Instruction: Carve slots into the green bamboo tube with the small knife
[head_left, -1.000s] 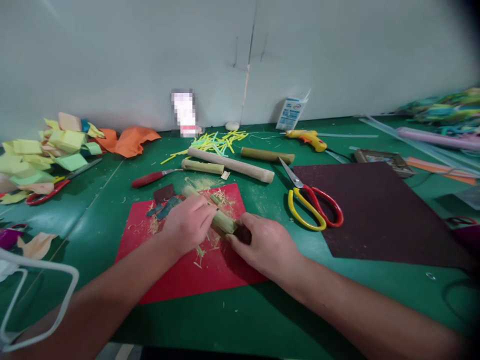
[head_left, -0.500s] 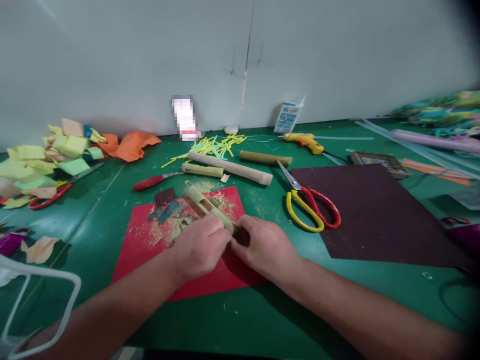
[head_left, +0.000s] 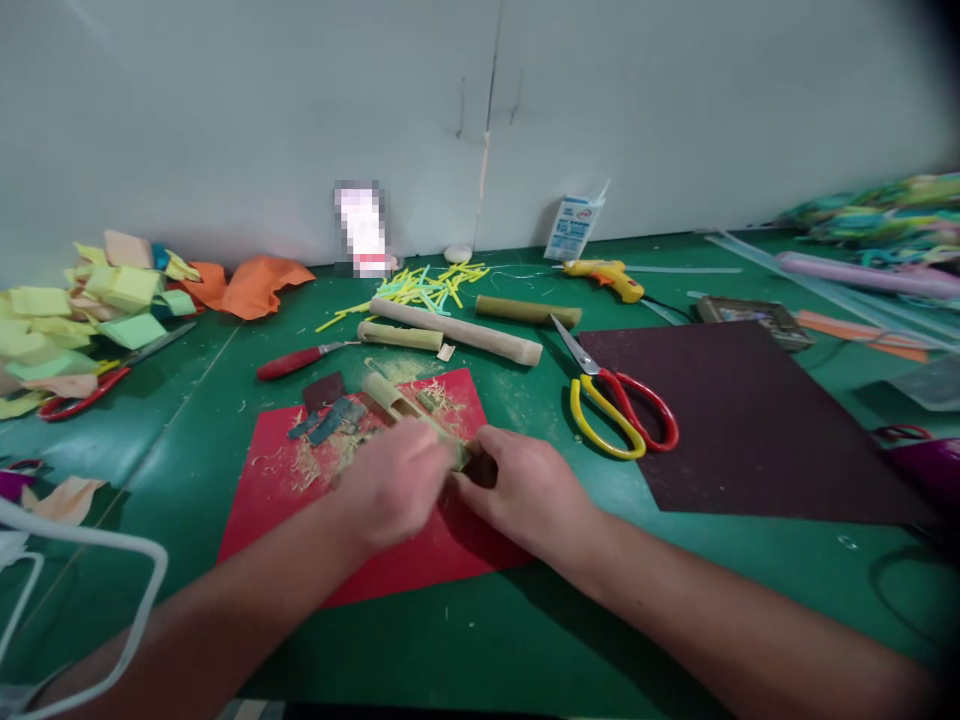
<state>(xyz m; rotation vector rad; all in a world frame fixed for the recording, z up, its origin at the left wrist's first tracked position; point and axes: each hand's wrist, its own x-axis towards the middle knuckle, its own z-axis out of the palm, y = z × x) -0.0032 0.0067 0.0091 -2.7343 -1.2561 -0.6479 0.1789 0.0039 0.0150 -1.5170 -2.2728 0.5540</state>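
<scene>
Our right hand (head_left: 521, 485) grips the near end of the notched bamboo tube (head_left: 385, 393) over a red sheet (head_left: 262, 500); whether our blurred left hand (head_left: 397, 475) holds anything, we cannot tell. The upright carton's (head_left: 571, 230) contents are hidden.

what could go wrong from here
The pale tube has an opening cut in its side, so a hard grip might split it. The left hand is close to the right hand, so a slip could catch it. Loose shavings lie on the red sheet and could scatter if it is nudged.
</scene>
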